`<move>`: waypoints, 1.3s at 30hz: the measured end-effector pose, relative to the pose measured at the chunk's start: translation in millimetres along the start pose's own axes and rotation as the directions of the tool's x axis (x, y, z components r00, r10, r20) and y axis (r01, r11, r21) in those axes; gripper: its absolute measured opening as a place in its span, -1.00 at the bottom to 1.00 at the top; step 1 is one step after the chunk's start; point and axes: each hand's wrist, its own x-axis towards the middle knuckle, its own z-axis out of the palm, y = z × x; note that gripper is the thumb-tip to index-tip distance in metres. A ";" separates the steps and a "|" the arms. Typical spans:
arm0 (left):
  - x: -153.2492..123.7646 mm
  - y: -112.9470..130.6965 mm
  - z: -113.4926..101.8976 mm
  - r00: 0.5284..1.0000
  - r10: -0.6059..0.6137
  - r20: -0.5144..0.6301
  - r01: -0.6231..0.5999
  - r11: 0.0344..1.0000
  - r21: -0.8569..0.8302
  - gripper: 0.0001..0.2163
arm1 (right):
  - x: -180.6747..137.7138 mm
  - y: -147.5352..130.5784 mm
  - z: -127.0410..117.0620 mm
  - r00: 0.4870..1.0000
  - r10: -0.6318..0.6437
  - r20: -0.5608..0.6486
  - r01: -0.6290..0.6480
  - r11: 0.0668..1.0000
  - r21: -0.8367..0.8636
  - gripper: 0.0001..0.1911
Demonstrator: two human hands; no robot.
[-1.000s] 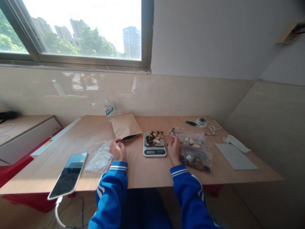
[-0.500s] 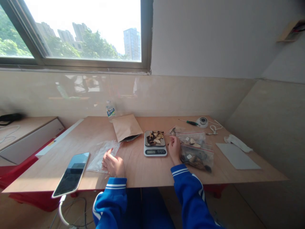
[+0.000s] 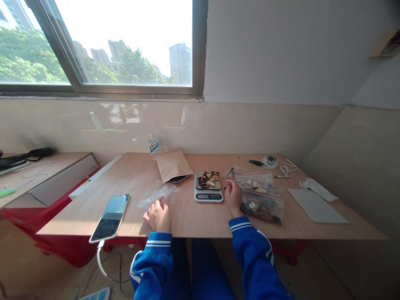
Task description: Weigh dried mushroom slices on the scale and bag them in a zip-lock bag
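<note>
On the table, a white digital kitchen scale (image 3: 208,195) carries a heap of dark and pale dried slices (image 3: 208,179) that look like mushroom. My left hand (image 3: 158,216) is closed on the near edge of a clear plastic bag (image 3: 156,196), left of the scale. Just right of the scale rests my right hand (image 3: 233,196), its fingers curled; whether something small is between them is hidden. Beside it lie zip bags of dried pieces, a nearer dark-filled bag (image 3: 262,208) and a farther bag (image 3: 256,181).
Behind the plastic bag lie a brown paper pouch (image 3: 173,166) and a bottle (image 3: 153,146). A charging phone (image 3: 111,217) sits at the front left edge. To the right are a screwdriver (image 3: 256,162), a white camera (image 3: 270,161), a white sheet (image 3: 315,205) and a white cloth (image 3: 318,188).
My left hand has closed on the plastic bag, which is bunched and shifted away from the table's front edge. My right hand's fingers have curled in slightly. The view has turned left.
</note>
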 end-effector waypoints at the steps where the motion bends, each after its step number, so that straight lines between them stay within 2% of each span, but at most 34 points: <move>1: -2.0 -2.6 -1.3 1.000 -0.003 -0.024 0.001 0.999 -0.049 -0.70 | -2.0 -5.6 -3.8 1.000 -0.015 0.019 0.015 1.000 0.002 -0.76; 4: -12.6 -5.4 -6.3 0.991 -0.002 -0.133 -0.027 0.975 -0.221 -0.73 | -18.0 -38.1 -16.0 0.998 -0.033 0.056 0.030 0.998 0.055 -0.78; 6: -24.7 0.8 -12.3 0.981 0.015 -0.191 -0.069 0.957 -0.281 -0.73 | -38.1 -72.4 -19.5 0.999 0.019 0.047 -0.025 0.989 0.146 -0.80; 7: -31.9 6.4 -16.4 0.978 0.014 -0.208 -0.079 0.948 -0.310 -0.72 | -49.7 -91.7 -18.7 0.995 0.049 0.085 -0.066 0.975 0.212 -0.80; 9: -46.7 20.4 -26.0 0.984 0.091 -0.152 -0.145 0.906 -0.397 -0.72 | -71.3 -129.2 -12.1 0.972 0.084 0.220 -0.155 0.931 0.330 -0.82; 11: -59.1 33.4 -35.4 0.970 0.235 -0.060 -0.228 0.795 -0.562 -0.69 | -85.0 -158.9 -2.2 0.934 0.110 0.339 -0.252 0.877 0.409 -0.76; 12: -63.5 38.1 -39.2 0.951 0.309 0.009 -0.227 0.718 -0.658 -0.68 | -87.9 -169.0 2.4 0.917 0.133 0.376 -0.301 0.849 0.435 -0.74; 15: -68.7 42.2 -45.2 0.922 0.357 0.149 -0.092 0.575 -0.813 -0.66 | -84.6 -179.3 8.8 0.903 0.209 0.375 -0.371 0.820 0.436 -0.78; 18: -66.8 38.0 -45.5 0.892 0.404 0.204 -0.039 0.518 -0.854 -0.63 | -75.2 -169.1 5.1 0.913 0.233 0.335 -0.357 0.855 0.376 -0.83; 19: -65.9 36.7 -45.7 0.897 0.390 0.207 -0.024 0.511 -0.859 -0.64 | -72.6 -163.5 3.2 0.912 0.258 0.319 -0.369 0.857 0.361 -0.83; 20: -65.0 35.8 -46.4 0.920 0.342 0.192 -0.007 0.502 -0.865 -0.65 | -70.5 -157.5 1.4 0.908 0.307 0.287 -0.397 0.849 0.350 -0.82; 22: -63.5 35.5 -50.5 0.978 0.170 0.119 0.025 0.473 -0.881 -0.70 | -67.2 -145.0 -1.4 0.881 0.435 0.186 -0.473 0.811 0.344 -0.80; 24: -61.0 36.5 -58.4 0.999 -0.008 0.038 0.037 0.449 -0.893 -0.74 | -63.7 -134.0 -4.0 0.845 0.503 0.182 -0.533 0.769 0.353 -0.75; 25: -59.2 37.1 -63.3 0.998 -0.063 0.017 0.044 0.449 -0.892 -0.75 | -61.2 -129.5 -5.8 0.833 0.491 0.254 -0.553 0.753 0.357 -0.73; 27: -54.3 38.1 -73.2 0.992 -0.125 0.006 0.066 0.479 -0.875 -0.77 | -53.0 -122.8 -10.9 0.805 0.380 0.456 -0.558 0.745 0.366 -0.69; 29: -48.4 37.9 -80.2 0.989 -0.149 0.010 0.088 0.531 -0.843 -0.76 | -38.2 -116.1 -17.3 0.807 0.250 0.536 -0.495 0.781 0.381 -0.63; 32: -40.4 35.4 -81.4 0.991 -0.112 0.067 0.121 0.590 -0.798 -0.74 | -2.2 -95.7 -22.0 0.874 0.117 0.472 -0.323 0.865 0.384 -0.61; 34: -36.6 33.7 -76.9 0.989 -0.083 0.126 0.150 0.604 -0.783 -0.73 | 26.3 -71.1 -16.5 0.894 0.084 0.440 -0.263 0.893 0.364 -0.64; 35: -35.3 33.5 -73.9 0.985 -0.070 0.160 0.169 0.602 -0.780 -0.72 | 39.6 -56.3 -10.7 0.918 0.088 0.386 -0.227 0.916 0.332 -0.65; 37: -33.9 35.0 -67.5 0.974 -0.043 0.224 0.207 0.578 -0.789 -0.68 | 60.6 -25.6 5.2 0.946 0.080 0.314 -0.148 0.968 0.201 -0.68; 39: -34.1 38.5 -61.4 0.966 -0.015 0.259 0.224 0.552 -0.803 -0.63 | 71.4 0.8 22.3 0.932 0.038 0.361 -0.055 0.998 0.038 -0.71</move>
